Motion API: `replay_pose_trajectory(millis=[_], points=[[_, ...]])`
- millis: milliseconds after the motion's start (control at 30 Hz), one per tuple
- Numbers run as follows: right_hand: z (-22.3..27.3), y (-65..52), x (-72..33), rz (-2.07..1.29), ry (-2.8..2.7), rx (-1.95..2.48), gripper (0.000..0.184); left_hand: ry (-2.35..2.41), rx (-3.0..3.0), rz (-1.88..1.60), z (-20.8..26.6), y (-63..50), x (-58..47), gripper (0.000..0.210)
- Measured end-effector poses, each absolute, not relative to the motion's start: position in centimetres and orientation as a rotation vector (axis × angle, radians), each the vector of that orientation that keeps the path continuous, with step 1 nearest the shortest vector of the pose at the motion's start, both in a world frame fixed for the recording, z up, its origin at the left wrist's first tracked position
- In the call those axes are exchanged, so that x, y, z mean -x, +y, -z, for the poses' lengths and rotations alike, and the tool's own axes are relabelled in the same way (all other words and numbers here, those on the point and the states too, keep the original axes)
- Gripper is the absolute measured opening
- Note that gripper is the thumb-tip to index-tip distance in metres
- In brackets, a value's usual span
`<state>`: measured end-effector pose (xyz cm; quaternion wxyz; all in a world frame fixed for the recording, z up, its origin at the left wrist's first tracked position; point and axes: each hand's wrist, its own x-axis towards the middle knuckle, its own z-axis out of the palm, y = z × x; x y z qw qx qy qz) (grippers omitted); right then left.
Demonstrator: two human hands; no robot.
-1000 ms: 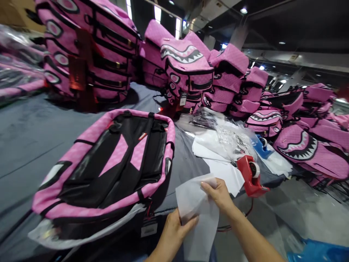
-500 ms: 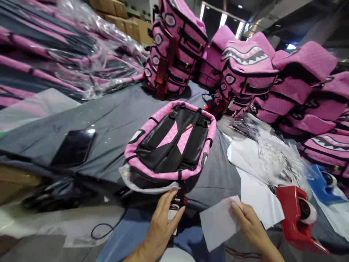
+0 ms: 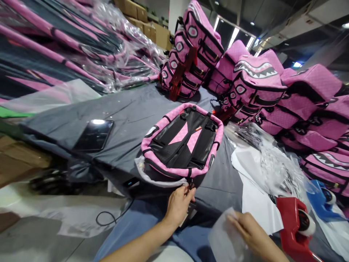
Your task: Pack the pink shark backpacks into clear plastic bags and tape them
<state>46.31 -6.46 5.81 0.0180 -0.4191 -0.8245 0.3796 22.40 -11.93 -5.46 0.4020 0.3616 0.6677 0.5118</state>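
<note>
A pink and black backpack [image 3: 192, 140] lies on the grey-covered table with its strap side up. At its near end, my left hand [image 3: 178, 205] is closed in a pinch on a dark hang tag [image 3: 191, 212], which hangs partly hidden below the fingers. A white strip of wrapping [image 3: 160, 183] curves along the near edge of the backpack, close to these fingertips. Over my lap to the right, my right hand [image 3: 249, 227] grips a thin translucent white sheet [image 3: 225, 236] between thumb and fingers.
Pink backpacks [image 3: 196, 51] stand at the back, with more stacked at right [image 3: 308, 98]. Plastic-wrapped bags [image 3: 68, 43] are piled on the left. A phone [image 3: 94, 135] lies on the table. White papers [image 3: 259, 203], a red tape dispenser [image 3: 290, 229] and a blue one [image 3: 324, 200] are at right.
My left hand has moved up toward the backpack's edge, its fingers closing at the tag's upper end. My right hand has lowered slightly with the sheet. The view has shifted left.
</note>
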Motion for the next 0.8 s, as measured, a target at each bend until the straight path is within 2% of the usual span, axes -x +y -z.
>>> replay_pose_trajectory(millis=[167,333,467,567,600,700,800], points=[[-4.7,-3.7,-42.4,-1.297,-2.318,1.172,0.042,1.342,-0.648,-1.332,4.7,-13.8,-19.9,0.048],[-1.4,-2.5,-37.9,-1.660,-2.583,0.980,0.038,1.094,-0.370,-1.299,3.5,-14.8,-19.5,0.061],[-0.2,-2.1,-35.0,-1.546,-2.467,0.974,0.052,1.406,-0.929,-1.322,4.0,-14.9,-21.0,0.042],[-0.4,-2.1,-33.6,-1.454,-2.247,1.029,0.055,1.802,-1.456,-0.997,4.5,-14.4,-22.6,0.015],[-0.5,-2.3,-33.3,-1.440,-2.208,1.037,0.055,1.889,-1.574,-0.869,4.6,-14.1,-23.1,0.016],[-0.2,-3.3,-32.5,-1.416,-2.166,1.039,0.045,1.955,-1.717,-0.686,4.8,-13.7,-24.1,0.022],[0.7,-4.4,-31.8,-1.282,-2.122,1.110,0.030,1.900,-1.731,-0.848,5.6,-14.7,-23.6,0.015]])
